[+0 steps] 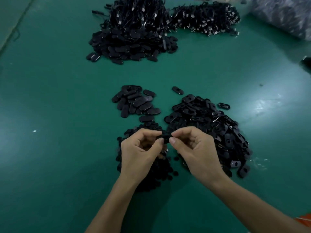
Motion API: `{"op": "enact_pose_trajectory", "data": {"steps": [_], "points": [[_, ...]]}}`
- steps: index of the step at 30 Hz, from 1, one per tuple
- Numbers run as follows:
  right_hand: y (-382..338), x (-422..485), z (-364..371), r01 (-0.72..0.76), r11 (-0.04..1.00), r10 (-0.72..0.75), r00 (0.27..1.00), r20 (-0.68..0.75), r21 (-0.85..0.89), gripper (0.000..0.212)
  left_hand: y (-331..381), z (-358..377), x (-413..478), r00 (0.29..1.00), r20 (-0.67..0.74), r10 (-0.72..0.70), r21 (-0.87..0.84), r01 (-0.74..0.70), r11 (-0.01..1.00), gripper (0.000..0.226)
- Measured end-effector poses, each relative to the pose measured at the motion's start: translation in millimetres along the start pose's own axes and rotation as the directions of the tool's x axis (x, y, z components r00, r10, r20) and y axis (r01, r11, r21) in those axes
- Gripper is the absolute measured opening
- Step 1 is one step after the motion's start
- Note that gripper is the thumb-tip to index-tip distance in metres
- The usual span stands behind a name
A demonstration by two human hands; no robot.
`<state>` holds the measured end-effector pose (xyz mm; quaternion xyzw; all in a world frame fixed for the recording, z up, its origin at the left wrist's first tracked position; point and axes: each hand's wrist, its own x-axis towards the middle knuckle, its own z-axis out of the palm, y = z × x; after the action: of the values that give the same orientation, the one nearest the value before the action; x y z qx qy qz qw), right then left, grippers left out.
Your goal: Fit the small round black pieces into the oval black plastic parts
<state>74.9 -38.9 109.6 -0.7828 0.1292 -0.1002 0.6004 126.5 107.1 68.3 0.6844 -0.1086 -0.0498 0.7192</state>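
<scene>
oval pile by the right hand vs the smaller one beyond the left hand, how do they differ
The right pile is far bigger and heaped; the smaller pile lies low. Right pile parts show open holes; smaller pile parts show mostly smooth faces. Both hold black oval parts on the green table.

A green desk (pixel 50 98) shows pale glare right of the right hand (pixel 196 148), with a clear plastic bag (pixel 282 15) far beyond.

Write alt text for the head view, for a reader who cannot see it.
A person's left hand and right hand pinch one oval black part between them above a green table. Heaps of small round pieces and oval parts lie beneath them; larger black heaps lie farther back.
</scene>
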Motion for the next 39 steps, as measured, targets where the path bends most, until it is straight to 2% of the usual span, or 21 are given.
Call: {"op": "enact_pose_trajectory", "data": {"steps": [10,21,28,32,35,39], "points": [[8.9,-2.0,6.0,-0.047,0.995,0.047,0.999,-0.002,-0.093,0.021,-6.0,-1.4,4.4,0.998,0.067,-0.019,0.047,0.015,0.999,0.019],[11.7,-0.4,8.6,-0.032,0.979,0.027,0.999,-0.027,-0.201,0.025,-6.4,0.5,4.3,0.996,0.085,-0.011,0.098,0.003,0.995,0.016],[11.7,-0.1,1.0,-0.016,0.957,0.009,1.0,-0.024,-0.29,0.036,-5.2,3.7,4.4,0.988,0.147,0.045,0.208,-0.075,0.975,0.03],[10.9,-1.7,-4.4,0.037,0.943,-0.014,0.997,0.071,-0.33,0.032,-5.0,5.5,4.4,0.976,0.19,0.104,0.306,-0.16,0.939,0.031],[13.5,-0.9,-8.0,0.098,0.933,-0.053,0.989,0.138,-0.346,0.03,-7.2,6.2,4.5,0.972,0.199,0.127,0.33,-0.188,0.925,0.023],[18.1,3.9,-14.3,0.129,0.923,-0.099,0.99,0.1,-0.363,0.012,-9.3,7.2,3.8,0.97,0.2,0.138,0.337,-0.2,0.92,0.022]]}}
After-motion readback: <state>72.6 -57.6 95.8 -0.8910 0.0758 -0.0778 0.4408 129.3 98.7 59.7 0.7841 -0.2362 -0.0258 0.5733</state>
